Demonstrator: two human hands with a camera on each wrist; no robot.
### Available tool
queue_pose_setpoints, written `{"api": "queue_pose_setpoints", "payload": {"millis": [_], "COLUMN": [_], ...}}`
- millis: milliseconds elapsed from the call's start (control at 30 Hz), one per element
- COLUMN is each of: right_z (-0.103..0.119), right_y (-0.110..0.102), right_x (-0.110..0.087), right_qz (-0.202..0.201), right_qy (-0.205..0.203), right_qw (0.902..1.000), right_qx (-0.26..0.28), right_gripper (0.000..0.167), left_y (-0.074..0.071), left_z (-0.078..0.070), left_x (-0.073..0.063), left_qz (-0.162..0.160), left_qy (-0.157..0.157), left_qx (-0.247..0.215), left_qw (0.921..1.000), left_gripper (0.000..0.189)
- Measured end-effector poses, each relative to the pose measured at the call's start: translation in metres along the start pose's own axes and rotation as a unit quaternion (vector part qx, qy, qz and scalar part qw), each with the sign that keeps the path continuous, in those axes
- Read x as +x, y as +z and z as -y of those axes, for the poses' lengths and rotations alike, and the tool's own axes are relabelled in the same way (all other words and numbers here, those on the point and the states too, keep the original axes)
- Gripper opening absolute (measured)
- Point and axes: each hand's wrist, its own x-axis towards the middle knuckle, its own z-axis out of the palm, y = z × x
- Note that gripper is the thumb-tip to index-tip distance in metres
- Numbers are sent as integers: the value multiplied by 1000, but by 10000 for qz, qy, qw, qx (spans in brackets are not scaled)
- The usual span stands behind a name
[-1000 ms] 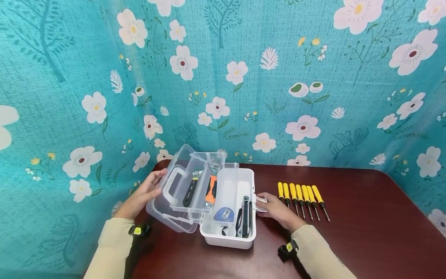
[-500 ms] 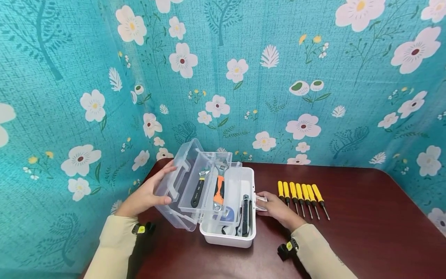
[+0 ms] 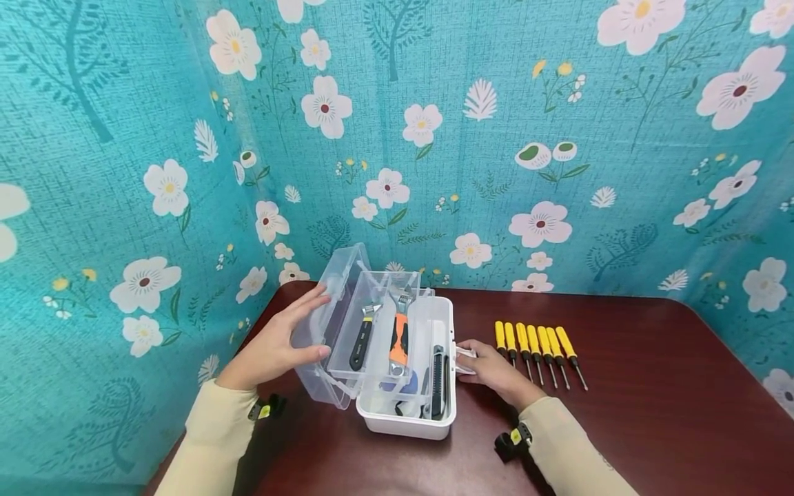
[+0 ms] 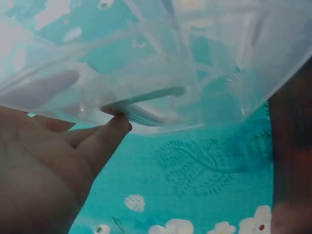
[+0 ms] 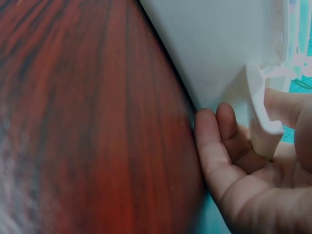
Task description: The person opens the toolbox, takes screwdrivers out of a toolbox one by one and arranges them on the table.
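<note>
A toolbox with a white base (image 3: 406,428) stands in front of me, its clear lid (image 3: 340,265) tilted up on the left. My left hand (image 3: 279,348) has its thumb and fingers spread against the lid's outer side; close up, the thumb touches the lid's clear rim (image 4: 204,127). At the box's right wall my right hand (image 3: 496,375) holds a white latch (image 5: 257,105) between thumb and curled fingers. Clear trays carry a black adjustable wrench (image 3: 358,350) and an orange-handled adjustable wrench (image 3: 399,337). A utility knife (image 3: 438,382) lies in the base, beside a blue item (image 3: 406,383).
Several yellow-handled screwdrivers (image 3: 533,339) lie in a row right of the box. The dark red wooden table (image 3: 645,372) backs onto a teal flowered curtain (image 3: 459,207), which also hangs along the left side.
My left hand has moved right, and the lid and the trays with the wrenches have swung right over the base. The right hand has stayed at the latch.
</note>
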Motion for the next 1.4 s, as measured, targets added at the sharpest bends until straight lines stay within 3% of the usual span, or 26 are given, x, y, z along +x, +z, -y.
{"api": "queue_pose_setpoints", "payload": {"millis": [200, 567, 667, 900, 1400], "right_z": [-3, 0, 1, 1, 0], "right_y": [0, -1, -1, 0, 1], "right_x": [-1, -3, -4, -2, -1], "right_qz": [-52, -67, -118, -247, -278], "right_qy": [101, 57, 44, 146, 126], "right_qw": [9999, 9998, 9998, 9990, 9984], "right_qx": [64, 167, 184, 330, 478], "right_gripper": [34, 34, 33, 33, 31], "left_y": [6, 22, 27, 38, 58], "left_z": [-18, -33, -38, -47, -75], "left_x": [1, 6, 9, 14, 27], "left_qz": [-116, -426, -540, -709, -336], "left_qy": [-108, -38, -14, 301, 727], "left_qx": [365, 422, 640, 1291, 2558], "left_qw": [9992, 9982, 9965, 9886, 9634], "left_gripper": [76, 67, 67, 66, 71]}}
